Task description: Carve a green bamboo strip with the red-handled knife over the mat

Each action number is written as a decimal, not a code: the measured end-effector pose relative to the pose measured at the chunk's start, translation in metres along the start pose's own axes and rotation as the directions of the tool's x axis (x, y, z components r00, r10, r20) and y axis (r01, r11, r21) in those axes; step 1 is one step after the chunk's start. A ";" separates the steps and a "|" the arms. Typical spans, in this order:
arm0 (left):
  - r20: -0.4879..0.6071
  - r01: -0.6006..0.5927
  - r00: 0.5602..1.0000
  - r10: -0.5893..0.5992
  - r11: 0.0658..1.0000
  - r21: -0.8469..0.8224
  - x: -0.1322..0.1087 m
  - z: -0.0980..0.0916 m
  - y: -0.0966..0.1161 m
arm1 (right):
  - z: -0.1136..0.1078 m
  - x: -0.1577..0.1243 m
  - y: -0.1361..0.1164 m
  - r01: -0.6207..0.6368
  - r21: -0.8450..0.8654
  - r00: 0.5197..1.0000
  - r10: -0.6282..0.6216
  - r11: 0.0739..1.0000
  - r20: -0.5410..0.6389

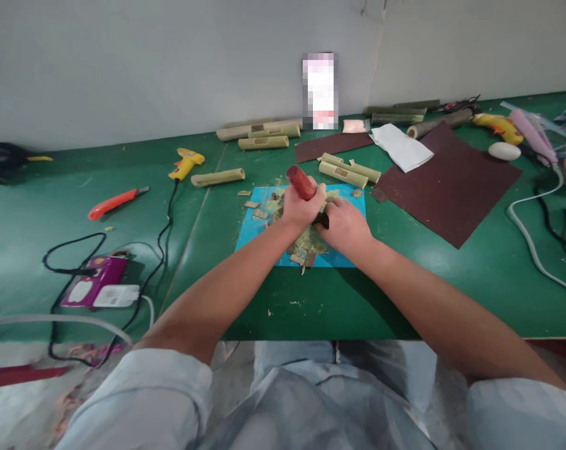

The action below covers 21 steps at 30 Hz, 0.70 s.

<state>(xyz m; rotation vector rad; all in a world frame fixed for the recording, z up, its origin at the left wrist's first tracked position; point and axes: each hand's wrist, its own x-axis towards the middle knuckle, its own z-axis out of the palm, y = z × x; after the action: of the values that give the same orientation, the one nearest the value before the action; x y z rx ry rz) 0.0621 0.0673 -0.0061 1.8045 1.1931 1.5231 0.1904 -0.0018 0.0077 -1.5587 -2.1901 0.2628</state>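
Observation:
My left hand (pixel 302 206) is closed around a tool with a thick red handle (pixel 302 182). The handle's end points up and away from me; its working end is hidden by my hands. Close beside it, my right hand (pixel 345 224) is closed with fingers curled on a dark piece with a hollow-looking end (pixel 321 219), perhaps a bamboo tube, mostly covered. Both hands are over a blue sheet (pixel 251 234) strewn with shavings and brown chips (pixel 260 214).
Cut bamboo tubes (pixel 343 175) lie behind the sheet. To the left are a red utility knife (pixel 117 203), a yellow glue gun (pixel 187 164) and a purple power strip (pixel 98 281) with cords. Brown sandpaper (pixel 445 187) and white paper (pixel 402 148) lie right. A blurred phone (pixel 320 90) leans on the wall.

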 end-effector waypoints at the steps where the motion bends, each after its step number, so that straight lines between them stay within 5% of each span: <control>1: 0.004 -0.003 1.000 0.003 1.000 -0.011 0.001 0.001 -0.001 | 0.001 0.000 0.000 -0.001 0.008 1.000 0.001 1.000 0.003; 5: -0.024 0.025 0.999 -0.025 0.999 -0.028 0.003 0.005 0.000 | 0.002 0.001 0.000 -0.006 0.039 0.999 0.004 0.999 0.037; 10: -0.082 0.196 0.976 -0.200 0.979 -0.054 0.001 0.008 0.006 | 0.002 0.005 0.002 -0.023 0.057 0.999 0.020 0.998 0.047; 17: -0.036 0.155 0.986 -0.164 0.971 -0.184 0.010 -0.007 0.018 | 0.004 0.003 0.008 0.058 0.028 0.998 -0.058 0.998 0.009; 21: -0.119 0.108 0.984 -0.133 0.974 -0.197 0.026 -0.030 0.026 | 0.002 0.003 0.013 0.162 0.042 0.986 -0.160 0.986 -0.057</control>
<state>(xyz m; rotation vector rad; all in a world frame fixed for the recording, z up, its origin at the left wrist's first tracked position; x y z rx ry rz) 0.0408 0.0719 0.0368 1.5013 1.1516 1.6457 0.2000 0.0055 0.0014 -1.3396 -2.2371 0.2176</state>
